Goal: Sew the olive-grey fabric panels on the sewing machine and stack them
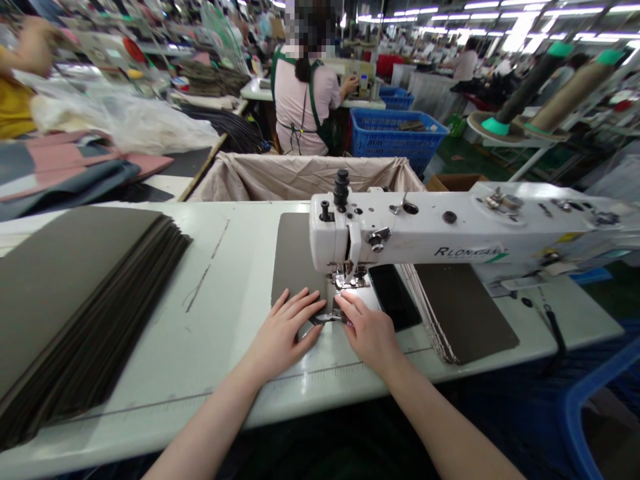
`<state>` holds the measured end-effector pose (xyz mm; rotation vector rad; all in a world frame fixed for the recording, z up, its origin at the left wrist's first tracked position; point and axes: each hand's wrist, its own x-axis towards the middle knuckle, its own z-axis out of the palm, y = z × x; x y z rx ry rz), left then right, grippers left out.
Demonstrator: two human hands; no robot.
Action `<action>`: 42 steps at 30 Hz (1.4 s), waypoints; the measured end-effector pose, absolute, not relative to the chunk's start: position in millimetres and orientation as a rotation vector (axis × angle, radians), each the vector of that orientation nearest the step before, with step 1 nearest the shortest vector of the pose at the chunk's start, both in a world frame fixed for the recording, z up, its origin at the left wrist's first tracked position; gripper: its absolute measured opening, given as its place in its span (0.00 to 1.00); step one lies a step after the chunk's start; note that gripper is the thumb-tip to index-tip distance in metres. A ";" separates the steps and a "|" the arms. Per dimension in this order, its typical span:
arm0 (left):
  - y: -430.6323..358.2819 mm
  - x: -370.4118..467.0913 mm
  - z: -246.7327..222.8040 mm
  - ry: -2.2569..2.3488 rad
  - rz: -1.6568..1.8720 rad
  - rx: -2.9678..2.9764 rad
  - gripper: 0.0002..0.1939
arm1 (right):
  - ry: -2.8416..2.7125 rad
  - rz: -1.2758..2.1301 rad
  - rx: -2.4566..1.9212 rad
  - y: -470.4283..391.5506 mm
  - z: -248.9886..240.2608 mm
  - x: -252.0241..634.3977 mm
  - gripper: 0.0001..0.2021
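Across the long pale-green worktop (235, 267), you had the white industrial sewing machine (425, 230) reaching in from the right. The tall stack of dark grey-brown flat sheets (80, 260) lay at your left, its edges fanned; the smaller stack of matching pieces with pale, rough edges (460, 307) sat at your right, beside the black, glossy flat slab (393, 297).

The flat grey-brown panel with rounded corners (295, 260) lay on the worktop at the machine's needle end, partly hidden by the machine head. It looked light and fairly stiff, more likely to slide or skew than to crumple, though its near edge was too covered to judge its thickness fairly.

Your left hand (283, 333) was palm down, fingers spread, with the fingertips on the panel's near part. That was a sound place to steady it: broad, light pressure suited it better than a pinch. Your right hand (373, 333) was bent close beside the small metal guide (330, 317), fingertips just short of the metal presser foot (350, 277); whether it pinched an edge, you could not tell. The near edge was the place for a fingertip hold, clear of the foot.
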<state>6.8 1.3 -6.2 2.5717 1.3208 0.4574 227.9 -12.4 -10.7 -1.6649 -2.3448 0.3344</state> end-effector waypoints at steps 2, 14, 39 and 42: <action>1.3 7.3 -6.2 1.325 0.461 2.572 0.23 | -2.341 0.337 -1.659 -12.4 -11.1 228.3 0.27; 2.9 10.8 -7.8 1.397 0.431 2.583 0.27 | -2.330 0.335 -1.642 -12.2 -11.6 227.8 0.27; 2.8 11.4 -8.3 1.414 0.415 2.585 0.30 | -2.319 0.364 -1.641 -11.9 -9.2 226.6 0.26; 2.2 11.2 -8.0 1.422 0.409 2.579 0.29 | -2.314 0.366 -1.636 -12.2 -9.9 227.0 0.26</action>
